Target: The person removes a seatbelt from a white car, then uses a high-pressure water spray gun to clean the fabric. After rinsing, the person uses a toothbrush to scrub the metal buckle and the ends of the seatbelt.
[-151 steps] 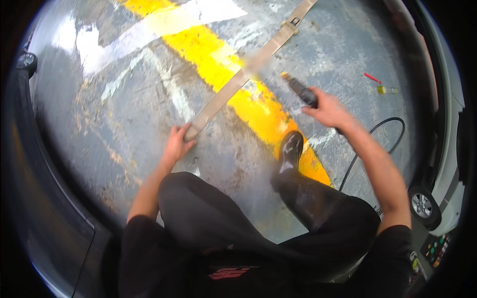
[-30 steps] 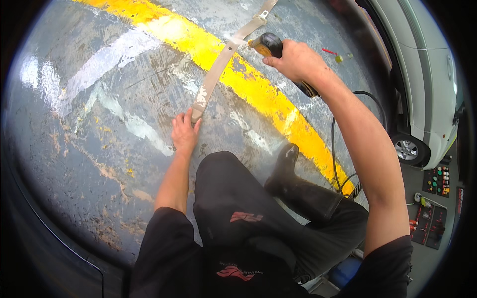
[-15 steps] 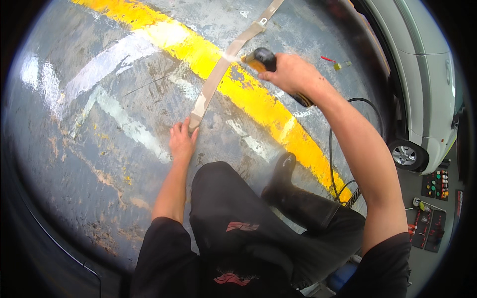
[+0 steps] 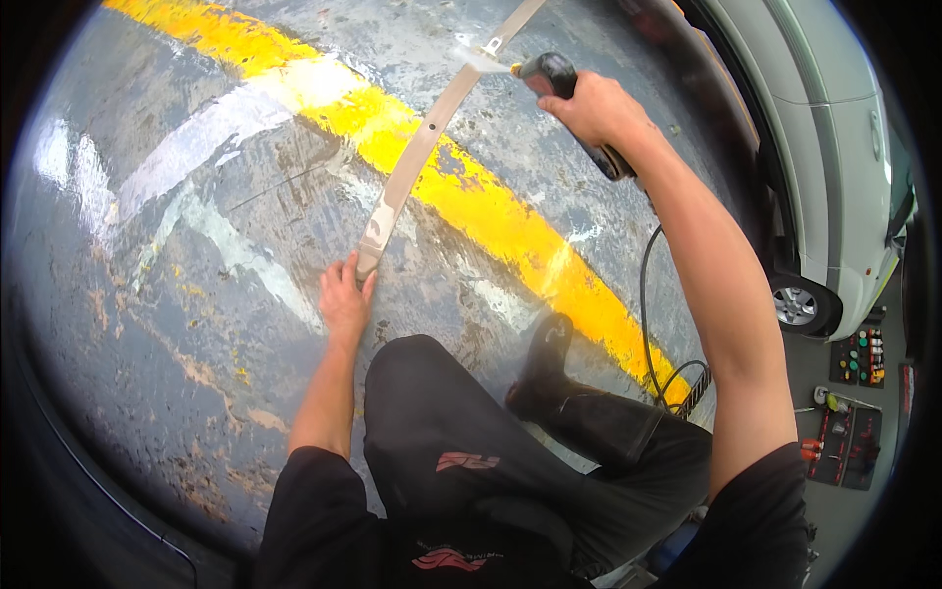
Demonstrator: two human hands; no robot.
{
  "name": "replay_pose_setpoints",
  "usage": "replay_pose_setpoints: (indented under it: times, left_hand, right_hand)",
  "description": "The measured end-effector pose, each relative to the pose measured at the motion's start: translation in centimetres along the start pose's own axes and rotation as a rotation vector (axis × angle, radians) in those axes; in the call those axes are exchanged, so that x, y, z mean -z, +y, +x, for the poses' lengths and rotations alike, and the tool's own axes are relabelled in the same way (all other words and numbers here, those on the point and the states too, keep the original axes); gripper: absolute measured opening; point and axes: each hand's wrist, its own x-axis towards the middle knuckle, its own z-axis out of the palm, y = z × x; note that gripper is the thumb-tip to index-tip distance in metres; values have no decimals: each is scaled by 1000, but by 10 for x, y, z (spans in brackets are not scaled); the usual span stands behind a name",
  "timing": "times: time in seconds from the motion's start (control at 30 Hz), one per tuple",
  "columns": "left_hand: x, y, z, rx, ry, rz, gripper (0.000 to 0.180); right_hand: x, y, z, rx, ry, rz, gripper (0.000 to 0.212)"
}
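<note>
A beige seat belt (image 4: 410, 169) stretches diagonally across the wet floor, wet patches showing on its near end. Its metal tongue (image 4: 493, 45) lies toward the far end. My left hand (image 4: 343, 302) pinches the belt's near end and holds it low against the floor. Wrapped around a black spray gun (image 4: 551, 71) is my right hand (image 4: 602, 110). From the gun's yellowish nozzle a white mist (image 4: 479, 59) hits the belt close to the tongue, without the gun touching it. The belt's far end runs out of view at the top.
A worn yellow stripe (image 4: 491, 226) crosses the grey floor (image 4: 265, 216) beneath the belt. At the right, a black hose (image 4: 646, 304) coils near my boot (image 4: 545, 358). A silver car (image 4: 834, 147) stands beyond, with tool boards (image 4: 849, 447) at the far right.
My right hand has carried the spray gun farther along the belt, and the mist now falls near the tongue. The belt lies straighter. My left hand keeps hold of the near end.
</note>
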Motion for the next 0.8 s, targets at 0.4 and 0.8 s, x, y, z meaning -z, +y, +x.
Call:
replay_pose_setpoints:
  times: [0.4, 0.8]
  left_hand:
    - [0, -5, -4, -17, 34, -23, 52]
    - [7, -3, -1, -19, 17, 3, 51]
  right_hand:
    - [-4, -59, -150, 350, -471, -54, 47]
    - [-3, -3, -158, 261, -215, 196, 46]
